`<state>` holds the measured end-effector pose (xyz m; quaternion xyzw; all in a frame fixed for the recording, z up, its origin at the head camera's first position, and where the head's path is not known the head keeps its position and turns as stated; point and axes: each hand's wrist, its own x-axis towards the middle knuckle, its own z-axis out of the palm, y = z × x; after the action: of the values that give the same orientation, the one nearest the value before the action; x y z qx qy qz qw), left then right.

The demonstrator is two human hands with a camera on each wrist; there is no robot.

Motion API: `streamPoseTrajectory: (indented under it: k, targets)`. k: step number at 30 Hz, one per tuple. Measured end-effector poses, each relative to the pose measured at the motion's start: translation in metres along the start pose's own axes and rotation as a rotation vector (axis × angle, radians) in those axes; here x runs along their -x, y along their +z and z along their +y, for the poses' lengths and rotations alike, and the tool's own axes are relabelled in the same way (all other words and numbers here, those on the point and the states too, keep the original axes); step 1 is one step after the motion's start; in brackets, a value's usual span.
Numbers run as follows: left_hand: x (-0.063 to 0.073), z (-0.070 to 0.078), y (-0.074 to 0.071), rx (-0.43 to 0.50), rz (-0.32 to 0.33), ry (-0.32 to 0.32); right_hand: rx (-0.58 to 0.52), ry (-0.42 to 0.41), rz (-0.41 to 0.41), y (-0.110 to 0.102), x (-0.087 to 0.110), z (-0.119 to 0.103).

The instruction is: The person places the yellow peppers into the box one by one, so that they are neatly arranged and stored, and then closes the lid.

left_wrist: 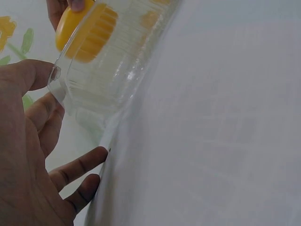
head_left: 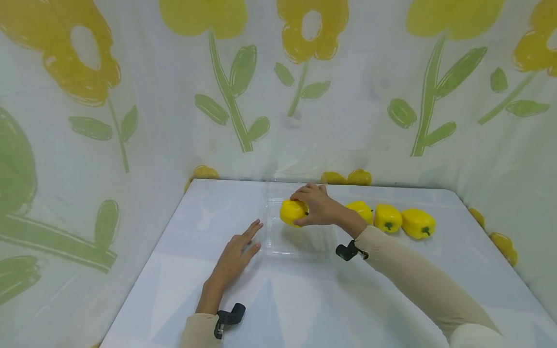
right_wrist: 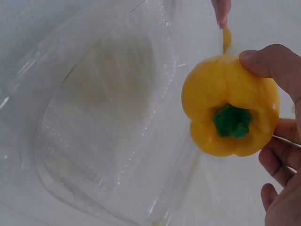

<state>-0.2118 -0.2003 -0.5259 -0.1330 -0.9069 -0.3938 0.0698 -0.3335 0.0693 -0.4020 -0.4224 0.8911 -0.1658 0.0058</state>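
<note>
Leftmost, we see the left hand (head_left: 232, 258) with fingers extended and spread, its digits at the rim of the clear container (head_left: 296, 252); so light a touch, we judge, could let the thin plastic slide if bumped. Above the container, the yellow pepper (head_left: 290, 212) is gripped between the right hand's (head_left: 318, 205) thumb and fingers; its smooth, rounded skin could slip, or it could clip the rim if lowered off-centre. Further right, three more peppers (head_left: 388, 218) lie on the table (head_left: 187, 232); the right forearm, close by, might nudge one.
</note>
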Motion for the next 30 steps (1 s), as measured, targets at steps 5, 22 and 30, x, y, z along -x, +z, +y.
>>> streamPoseTrajectory:
  k: [5, 22, 30]
  targets:
    - [0.0, 0.0, -0.001, 0.016, -0.009, -0.005, 0.015, 0.003, -0.015, 0.007, -0.007, 0.002]
    - [-0.001, 0.006, -0.003, 0.019, -0.019, -0.044, 0.021, 0.033, -0.078, 0.02, -0.024, -0.002]
    - [0.0, 0.006, -0.004, 0.029, -0.01, -0.012, 0.024, 0.028, -0.102, 0.027, -0.032, -0.006]
